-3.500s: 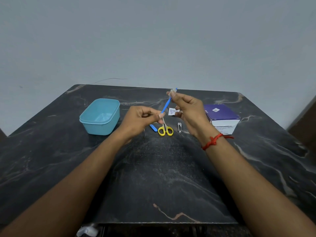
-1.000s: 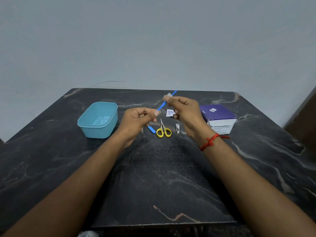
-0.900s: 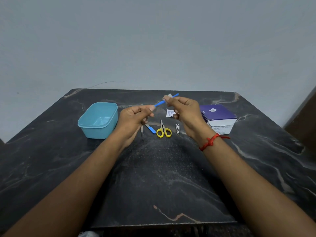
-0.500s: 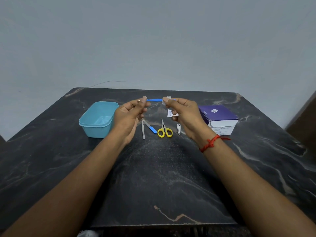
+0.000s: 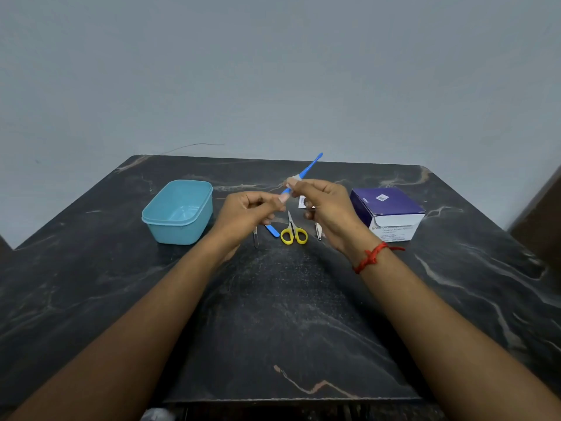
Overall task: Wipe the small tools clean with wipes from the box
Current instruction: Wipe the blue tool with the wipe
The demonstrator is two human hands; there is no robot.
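Lettering "BD" marks the purple box [image 5: 391,211] front.

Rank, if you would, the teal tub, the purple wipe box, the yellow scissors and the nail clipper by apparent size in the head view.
Largest: teal tub and purple wipe box, too alike to rank.
Next: yellow scissors.
Smallest: nail clipper.

A thin blue stick [image 5: 307,169] slants up and away, its lower end pinched in the left hand [image 5: 246,212]. The right hand [image 5: 328,205] pinches a small pale wipe [image 5: 293,180] round its middle. Below, on the bench [image 5: 288,314], lie a slim metal tool [image 5: 256,238], a blue file [image 5: 272,230], yellow-handled scissors [image 5: 293,234] and a nail clipper [image 5: 318,231]. The purple-and-white box [image 5: 388,205] sits to their right.
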